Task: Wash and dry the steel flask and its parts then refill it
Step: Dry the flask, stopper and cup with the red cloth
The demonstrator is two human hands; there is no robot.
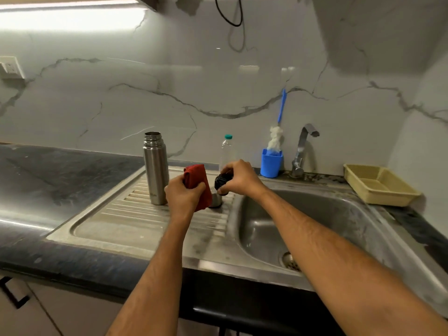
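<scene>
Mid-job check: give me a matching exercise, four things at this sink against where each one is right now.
Things:
1. steel flask
2. red cloth
3. black stopper
4. bottle brush

Places:
A. stands in the blue cup
B. gripped in the left hand
C. stands upright, open-mouthed, on the drainboard
D. held in the right hand

Pairs: 1-C, 2-B, 3-D, 4-A

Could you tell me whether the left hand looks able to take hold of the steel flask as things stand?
Probably not at once: the left hand grips the red cloth. The steel flask stands uncapped just to its left on the drainboard, with nothing between them.
</scene>
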